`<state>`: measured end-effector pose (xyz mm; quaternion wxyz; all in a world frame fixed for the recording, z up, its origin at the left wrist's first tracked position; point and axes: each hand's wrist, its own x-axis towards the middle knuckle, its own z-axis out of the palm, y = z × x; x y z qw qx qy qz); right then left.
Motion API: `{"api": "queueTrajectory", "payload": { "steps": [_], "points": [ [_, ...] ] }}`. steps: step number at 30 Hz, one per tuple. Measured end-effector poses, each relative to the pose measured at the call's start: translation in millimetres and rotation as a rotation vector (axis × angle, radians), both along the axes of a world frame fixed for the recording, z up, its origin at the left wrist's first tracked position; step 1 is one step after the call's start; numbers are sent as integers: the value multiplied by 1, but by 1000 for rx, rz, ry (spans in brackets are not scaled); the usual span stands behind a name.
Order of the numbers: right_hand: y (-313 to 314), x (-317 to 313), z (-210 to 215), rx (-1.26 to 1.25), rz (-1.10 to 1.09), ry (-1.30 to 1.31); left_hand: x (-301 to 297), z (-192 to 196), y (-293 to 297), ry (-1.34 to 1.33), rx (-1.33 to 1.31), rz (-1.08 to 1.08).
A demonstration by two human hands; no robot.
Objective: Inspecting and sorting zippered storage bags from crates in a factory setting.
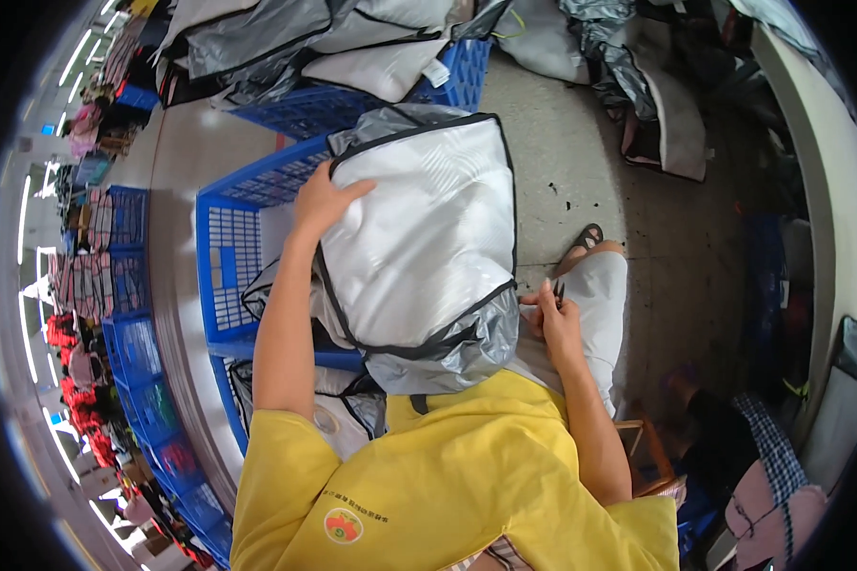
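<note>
A white quilted bag piece [428, 228] with black edge binding and silver-grey lining lies across my lap and over a blue crate. My left hand [328, 202] grips its upper left edge, the thumb on the white face and the other fingers partly hidden behind the border. To the right of the piece, apart from it, my right hand [552, 322] is closed around small dark thread snips [559, 294]. Their tips stick up out of the fist, while the rest is covered by my fingers.
The blue crate [229, 200] stands at my left, with another blue crate [471, 71] full of similar pieces at the far side. More grey and white pieces [671, 114] lie at the far right. A person in pink [776, 519] sits at the lower right.
</note>
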<state>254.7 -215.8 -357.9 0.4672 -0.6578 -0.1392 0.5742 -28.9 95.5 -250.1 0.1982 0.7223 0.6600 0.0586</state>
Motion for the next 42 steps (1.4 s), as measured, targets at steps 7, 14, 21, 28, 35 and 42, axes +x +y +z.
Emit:
{"api": "queueTrajectory", "payload": {
  "steps": [7, 14, 21, 28, 35, 42],
  "points": [
    [18, -10, 34, -186, 144, 436, -24, 78, -64, -183, 283, -109],
    [142, -22, 126, 163, 175, 138, -52, 207, -167, -450, 857, 133],
    [262, 37, 222, 636, 133, 95, 16, 156, -273, -281, 667, -642],
    [190, 65, 106, 280, 250, -171, 40, 1, -352, -791, -456, -575],
    [112, 44, 24, 70, 391, 155, 17, 57, -252, -589, 628, -567],
    [61, 42, 15, 18, 172, 99, -43, 23, -62, -495, 600, 50]
  ]
}}
